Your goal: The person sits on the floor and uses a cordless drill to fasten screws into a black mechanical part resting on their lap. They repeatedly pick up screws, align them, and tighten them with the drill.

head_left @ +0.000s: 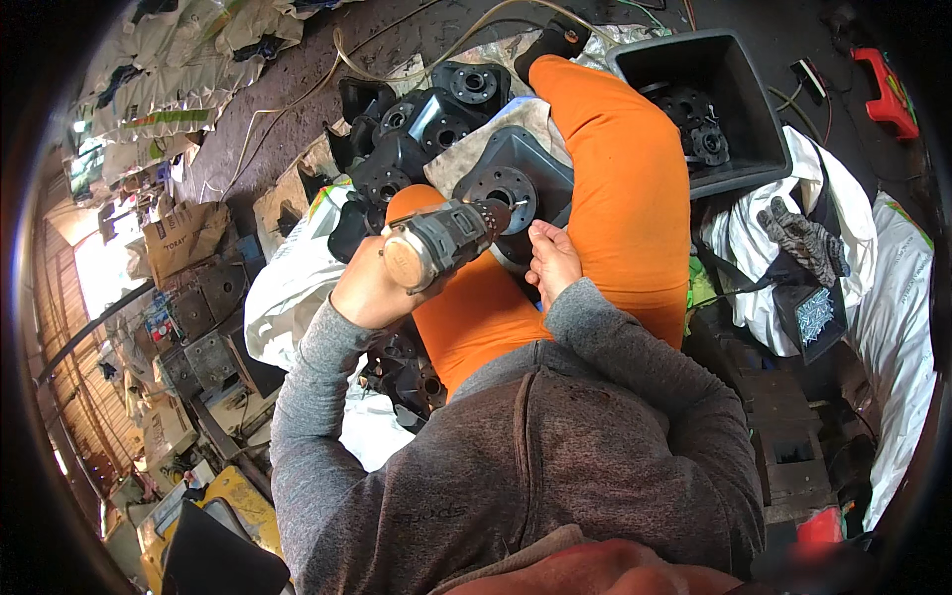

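Grey sleeves and the chest of a hooded top fill the lower frame, nearest the lens; both forearms rise from there toward the lap, over orange trousers.

Left hand [369,288]: grip clamped around the handle of a grey power driver [441,241]. The tool's long axis runs from lower left to upper right, butt end toward the camera, nose aimed up and right.

Black flanged casting [508,188]: it rests between the knees, just beyond the driver's nose, its round flange with a central bore and a ring of bolt holes facing upward. The driver's tip sits at or touching the lower left edge of that flange; whether a bit is seated in a hole cannot be told.

Right hand [551,260]: fingers curled together at the casting's near edge, below and right of the flange. Whether they pinch a small fastener or merely steady the part is hidden.

Governing relation: the casting lies straight ahead along the driver's axis, up and right of the left grip, with the right hand the closer of the two to the part itself.

Surroundings: a heap of similar black castings [421,124] lies beyond the left knee; a dark plastic bin [739,69] holding more stands outside the right leg; a work glove [801,238] and a small box of screws [819,315] lie on white sacking to the right.
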Motion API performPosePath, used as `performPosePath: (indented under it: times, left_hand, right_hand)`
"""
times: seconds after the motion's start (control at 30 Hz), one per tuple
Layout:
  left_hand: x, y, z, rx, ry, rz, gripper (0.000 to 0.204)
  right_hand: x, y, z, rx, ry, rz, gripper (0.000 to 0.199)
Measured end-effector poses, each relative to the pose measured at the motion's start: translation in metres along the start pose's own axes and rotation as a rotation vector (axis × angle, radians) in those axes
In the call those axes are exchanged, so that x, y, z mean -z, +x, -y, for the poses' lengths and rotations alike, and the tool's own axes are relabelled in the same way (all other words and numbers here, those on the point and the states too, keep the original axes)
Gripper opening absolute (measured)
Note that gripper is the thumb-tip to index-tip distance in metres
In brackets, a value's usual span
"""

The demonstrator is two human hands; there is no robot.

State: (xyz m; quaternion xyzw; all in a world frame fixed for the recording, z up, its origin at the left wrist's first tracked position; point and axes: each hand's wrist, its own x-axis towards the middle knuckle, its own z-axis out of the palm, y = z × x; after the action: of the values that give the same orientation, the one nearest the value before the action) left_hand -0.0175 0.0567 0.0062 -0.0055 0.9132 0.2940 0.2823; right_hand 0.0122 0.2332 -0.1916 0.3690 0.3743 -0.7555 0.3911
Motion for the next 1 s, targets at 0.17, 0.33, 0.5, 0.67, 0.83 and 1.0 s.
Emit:
performPosePath:
  times: [0.17, 0.33, 0.5, 0.67, 0.83, 1.0]
  left_hand:
    - [-0.003, 0.02, 0.006, 0.077, 0.042, 0.054, 0.034]
    - [0.004, 0.038, -0.004, 0.105, 0.154, 0.152, 0.036]
    - [0.002, 0.053, -0.024, 0.032, 0.135, 0.151, 0.059]
    - [-0.004, 0.053, -0.02, 0.109, 0.185, 0.23, 0.066]
    - [-0.007, 0.056, -0.016, 0.054, 0.106, 0.18, 0.062]
    - [-0.009, 0.045, -0.012, 0.085, 0.076, 0.117, 0.053]
  right_hand:
    - [-0.011, 0.005, 0.007, -0.028, -0.043, -0.066, 0.039]
    - [-0.013, 0.018, 0.003, -0.016, -0.062, -0.033, 0.038]
    - [-0.009, 0.024, -0.004, 0.023, -0.103, -0.036, 0.043]
    - [-0.009, 0.019, -0.002, 0.06, -0.13, -0.017, 0.038]
    - [-0.008, 0.02, -0.002, 0.091, -0.154, -0.009, 0.038]
    - [-0.011, 0.018, 0.007, 0.022, -0.231, -0.013, 0.034]
